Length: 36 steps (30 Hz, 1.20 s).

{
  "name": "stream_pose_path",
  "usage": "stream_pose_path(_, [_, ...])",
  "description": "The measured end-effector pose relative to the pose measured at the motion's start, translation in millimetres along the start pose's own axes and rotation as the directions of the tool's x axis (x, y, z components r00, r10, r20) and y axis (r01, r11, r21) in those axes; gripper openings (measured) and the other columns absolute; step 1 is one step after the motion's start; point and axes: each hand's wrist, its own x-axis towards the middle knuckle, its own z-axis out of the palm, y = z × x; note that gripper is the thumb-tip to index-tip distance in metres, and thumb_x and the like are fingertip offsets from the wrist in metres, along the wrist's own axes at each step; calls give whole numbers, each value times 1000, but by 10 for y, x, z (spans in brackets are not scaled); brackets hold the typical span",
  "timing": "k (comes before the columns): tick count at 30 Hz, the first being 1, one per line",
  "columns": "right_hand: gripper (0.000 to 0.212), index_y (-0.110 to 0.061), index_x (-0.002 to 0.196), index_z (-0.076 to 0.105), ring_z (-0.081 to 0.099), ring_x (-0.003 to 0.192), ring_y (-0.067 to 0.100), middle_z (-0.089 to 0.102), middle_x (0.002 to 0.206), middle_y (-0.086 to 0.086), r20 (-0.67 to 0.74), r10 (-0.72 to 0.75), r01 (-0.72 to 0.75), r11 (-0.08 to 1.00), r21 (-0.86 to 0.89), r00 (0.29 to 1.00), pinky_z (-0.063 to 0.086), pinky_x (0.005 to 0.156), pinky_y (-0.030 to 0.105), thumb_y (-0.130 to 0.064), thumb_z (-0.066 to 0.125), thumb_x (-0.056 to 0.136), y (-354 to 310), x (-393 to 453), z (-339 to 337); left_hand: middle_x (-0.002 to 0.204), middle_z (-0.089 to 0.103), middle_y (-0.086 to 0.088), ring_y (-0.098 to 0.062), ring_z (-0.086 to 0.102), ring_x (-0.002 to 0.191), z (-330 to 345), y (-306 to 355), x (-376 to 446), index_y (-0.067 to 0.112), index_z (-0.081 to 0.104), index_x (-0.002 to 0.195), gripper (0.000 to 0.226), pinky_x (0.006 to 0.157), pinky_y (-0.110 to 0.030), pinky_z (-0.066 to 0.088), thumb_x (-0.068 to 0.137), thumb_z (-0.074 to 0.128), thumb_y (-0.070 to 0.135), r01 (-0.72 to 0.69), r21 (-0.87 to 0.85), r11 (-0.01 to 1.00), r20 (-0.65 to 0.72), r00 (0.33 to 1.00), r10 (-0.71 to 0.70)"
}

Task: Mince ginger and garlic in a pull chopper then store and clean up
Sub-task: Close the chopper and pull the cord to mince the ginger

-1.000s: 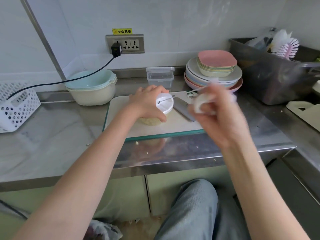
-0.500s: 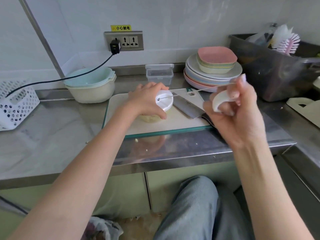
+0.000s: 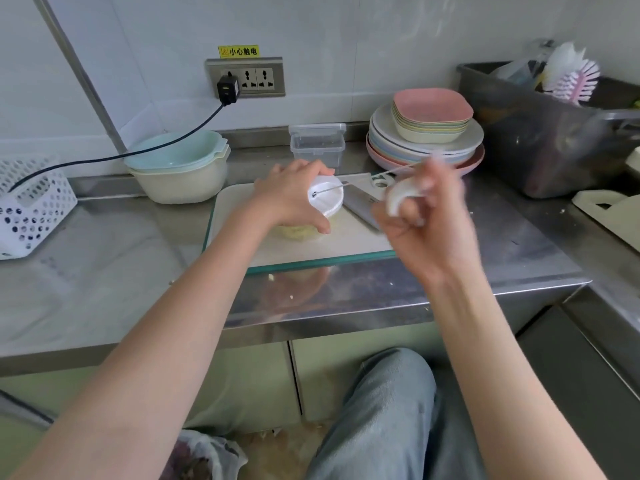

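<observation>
**Pull chopper cord drawn out**

Left hand (image 3: 291, 199) curled over pull chopper (image 3: 320, 211), gripping lid and bowl, holding it down on cutting board (image 3: 239, 216) at counter centre. Right hand (image 3: 420, 226) raised right of chopper, fingers closed round white pull handle (image 3: 401, 195), blurred. Cord (image 3: 363, 183) taut from lid to handle. Yellowish mince visible in bowl. Cleaver (image 3: 360, 207) flat on board just beside chopper.

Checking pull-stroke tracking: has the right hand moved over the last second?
Yes. The right hand, gripping the pull handle, swung out toward the plate stack, then came back nearer the chopper.
</observation>
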Motion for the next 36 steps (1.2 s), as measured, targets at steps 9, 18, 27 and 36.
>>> stream_pose_path(9, [39, -22, 53, 57, 25, 41, 4, 40, 47, -10, 256, 150, -87, 967, -241, 955, 24, 46, 17, -15, 55, 92, -97, -220, 153, 140, 38, 11, -29, 36, 127, 7, -1, 9, 45, 38, 128, 93, 103, -49, 36, 42, 72, 55, -5, -17, 1000, -9, 1000, 4])
stream_pose_path(18, [29, -15, 64, 52, 31, 44, 8, 43, 58, -4, -294, 204, -355, 642, -680, 934, 20, 46, 22, -23, 60, 90, 355, 39, -85, 142, 36, 11, -29, 35, 129, 20, -6, 39, 46, 36, 131, 92, 103, -47, 36, 50, 80, 53, -26, 10, 1000, -4, 1000, 26])
stream_pose_path(27, [29, -19, 59, 51, 27, 42, 7, 36, 51, -7, 51, 120, -106, 971, -213, 992, 27, 48, 19, -19, 56, 88, -35, -166, -14, 141, 37, 8, -31, 35, 129, 21, -16, 62, 44, 37, 129, 92, 104, -48, 35, 47, 76, 54, -24, 15, 1000, -5, 1000, 24])
stream_pose_path(36, [26, -21, 54, 55, 29, 40, 5, 39, 47, -9, 409, 124, -54, 982, -179, 904, 25, 47, 20, -19, 70, 76, -170, -328, 96, 140, 36, 8, -30, 34, 129, 14, -24, 69, 43, 37, 129, 92, 104, -48, 36, 47, 77, 54, -36, 3, 999, 1, 999, 36])
